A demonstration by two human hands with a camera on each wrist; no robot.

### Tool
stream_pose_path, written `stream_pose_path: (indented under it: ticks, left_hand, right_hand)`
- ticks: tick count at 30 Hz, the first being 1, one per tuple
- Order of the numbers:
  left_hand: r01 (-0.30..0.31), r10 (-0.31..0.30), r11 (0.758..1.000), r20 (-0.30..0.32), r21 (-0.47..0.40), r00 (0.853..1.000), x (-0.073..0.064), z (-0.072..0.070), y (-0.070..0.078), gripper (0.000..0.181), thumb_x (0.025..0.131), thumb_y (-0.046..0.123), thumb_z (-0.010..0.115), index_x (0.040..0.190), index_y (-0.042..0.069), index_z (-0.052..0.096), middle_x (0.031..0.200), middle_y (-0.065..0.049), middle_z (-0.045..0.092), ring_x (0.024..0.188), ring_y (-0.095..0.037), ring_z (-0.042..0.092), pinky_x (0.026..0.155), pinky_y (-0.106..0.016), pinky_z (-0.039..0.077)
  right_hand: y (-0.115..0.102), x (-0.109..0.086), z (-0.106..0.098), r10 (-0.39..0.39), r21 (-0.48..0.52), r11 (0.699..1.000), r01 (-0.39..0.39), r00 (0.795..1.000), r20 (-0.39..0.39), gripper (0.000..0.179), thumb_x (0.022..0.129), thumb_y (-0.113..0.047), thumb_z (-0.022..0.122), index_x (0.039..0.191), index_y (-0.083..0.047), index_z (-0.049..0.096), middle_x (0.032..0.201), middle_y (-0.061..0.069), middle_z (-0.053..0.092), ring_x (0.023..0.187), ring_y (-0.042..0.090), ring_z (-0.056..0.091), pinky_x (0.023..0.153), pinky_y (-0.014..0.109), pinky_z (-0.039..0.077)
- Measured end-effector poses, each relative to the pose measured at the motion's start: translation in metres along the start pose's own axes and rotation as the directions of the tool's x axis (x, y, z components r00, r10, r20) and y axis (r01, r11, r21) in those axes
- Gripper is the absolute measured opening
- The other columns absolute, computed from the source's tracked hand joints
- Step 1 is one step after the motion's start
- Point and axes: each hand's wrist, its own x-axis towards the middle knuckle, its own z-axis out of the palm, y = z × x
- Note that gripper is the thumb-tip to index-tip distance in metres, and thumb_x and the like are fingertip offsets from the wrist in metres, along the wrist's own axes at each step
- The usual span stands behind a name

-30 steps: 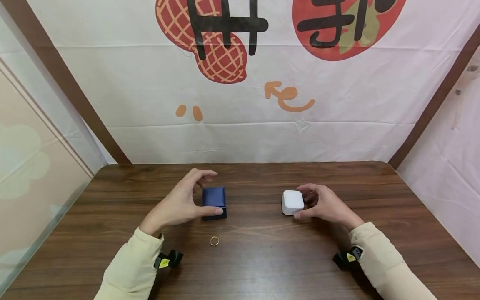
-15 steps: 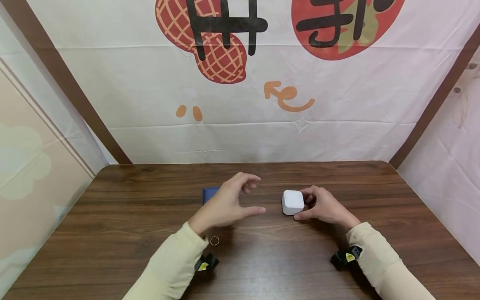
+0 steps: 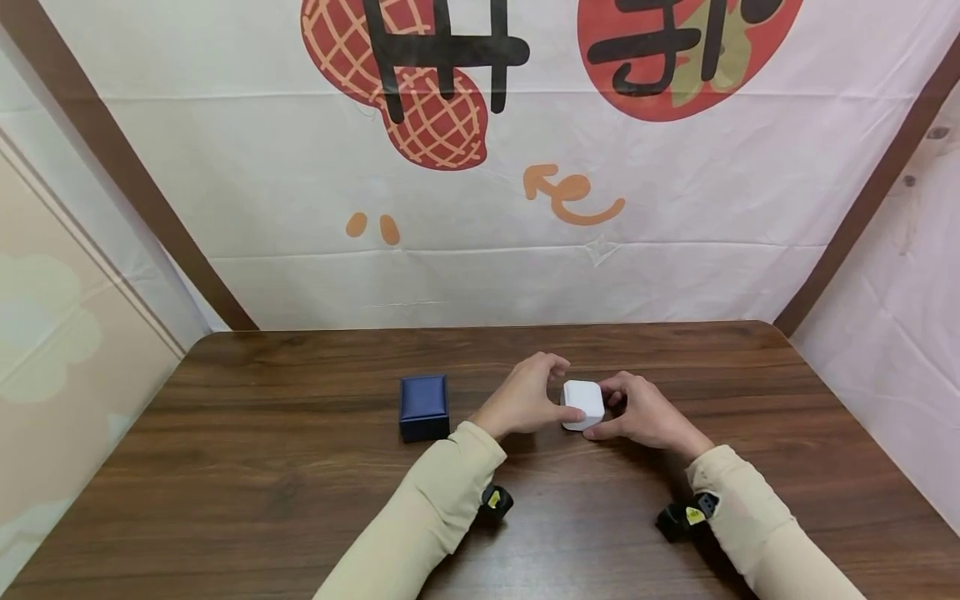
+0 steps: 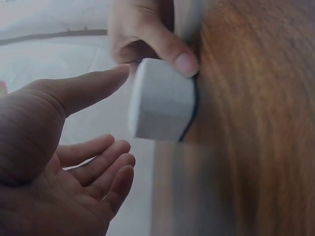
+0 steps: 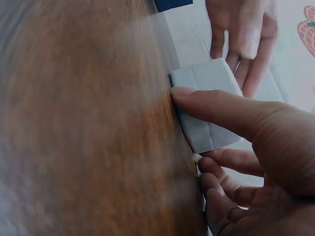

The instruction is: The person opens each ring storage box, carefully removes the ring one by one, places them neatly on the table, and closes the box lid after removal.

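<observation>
A small white box point(image 3: 582, 398) with rounded corners sits on the wooden table. My right hand point(image 3: 647, 417) holds it low down at its right side, thumb in front and fingers behind; a seam runs across the box point(image 5: 197, 78) in the right wrist view. From the left, my left hand point(image 3: 527, 400) reaches in with thumb and fingers spread apart around the box. Its thumb overlaps the box's front left corner in the head view. In the left wrist view, the left thumb point(image 4: 98, 88) comes up close to the box's top edge, and the other fingers point(image 4: 118, 189) are loosely bent.
Left of the hands stands a dark blue box point(image 3: 423, 400) with its lid down. My left sleeve point(image 3: 427, 508) crosses the table point(image 3: 262, 467) in front of it. A printed white cloth point(image 3: 480, 275) hangs behind the table's far edge.
My left hand has moved right, from around the blue box over to the white box. The gold ring seen earlier is now hidden by the left sleeve. The right hand stays on the white box.
</observation>
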Motion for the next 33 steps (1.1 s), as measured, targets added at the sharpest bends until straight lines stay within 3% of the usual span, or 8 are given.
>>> stream_pose_path:
  ticks: [6,12,20,30,33]
  left_hand:
    - [0.036,-0.036,0.997,0.010,-0.068,0.999,0.008,0.015,-0.008,0.073,0.074,0.021,0.093,0.134,-0.001,0.058,0.125,-0.013,0.064,0.116,-0.027,0.059,0.099,-0.038,0.046]
    - [0.015,-0.016,0.992,-0.012,-0.123,1.000,0.009,0.023,-0.017,0.065,0.072,0.016,0.094,0.127,-0.001,0.064,0.112,-0.010,0.066,0.103,-0.024,0.064,0.088,-0.031,0.049]
    - [-0.031,0.027,0.990,-0.031,-0.137,0.999,0.011,0.029,-0.027,0.060,0.074,0.019,0.093,0.124,0.000,0.066,0.113,-0.009,0.065,0.098,-0.021,0.064,0.083,-0.028,0.050]
    - [-0.021,0.014,0.991,-0.053,-0.133,0.999,0.010,0.031,-0.028,0.058,0.078,0.021,0.091,0.126,0.000,0.067,0.114,-0.010,0.067,0.099,-0.020,0.063,0.084,-0.029,0.050]
    - [-0.016,0.005,0.985,-0.061,-0.174,0.998,0.011,0.032,-0.027,0.057,0.077,0.019,0.091,0.125,-0.002,0.067,0.112,-0.011,0.068,0.097,-0.020,0.064,0.082,-0.028,0.050]
  right_hand:
    - [-0.001,0.000,-0.001,0.033,0.025,0.999,-0.033,0.999,0.003,0.038,0.071,-0.027,0.094,0.101,-0.013,0.075,0.090,0.005,0.057,0.082,0.021,0.052,0.069,0.031,0.044]
    - [-0.002,0.000,0.000,0.034,0.017,0.999,-0.034,0.999,-0.001,0.042,0.070,-0.026,0.095,0.104,-0.010,0.076,0.091,0.004,0.058,0.082,0.020,0.054,0.070,0.032,0.045]
    - [0.000,-0.001,0.000,0.030,-0.002,1.000,-0.030,1.000,-0.008,0.045,0.071,-0.027,0.094,0.108,-0.008,0.075,0.092,0.003,0.059,0.082,0.019,0.055,0.070,0.033,0.046]
    - [-0.001,-0.001,0.000,0.037,-0.016,0.999,-0.037,0.999,-0.005,0.043,0.071,-0.028,0.094,0.107,-0.010,0.076,0.092,0.002,0.059,0.081,0.019,0.055,0.070,0.033,0.046]
    - [-0.001,-0.001,0.000,0.033,-0.025,0.999,-0.033,0.999,-0.007,0.042,0.071,-0.028,0.094,0.105,-0.011,0.076,0.091,0.002,0.058,0.081,0.019,0.055,0.070,0.033,0.046]
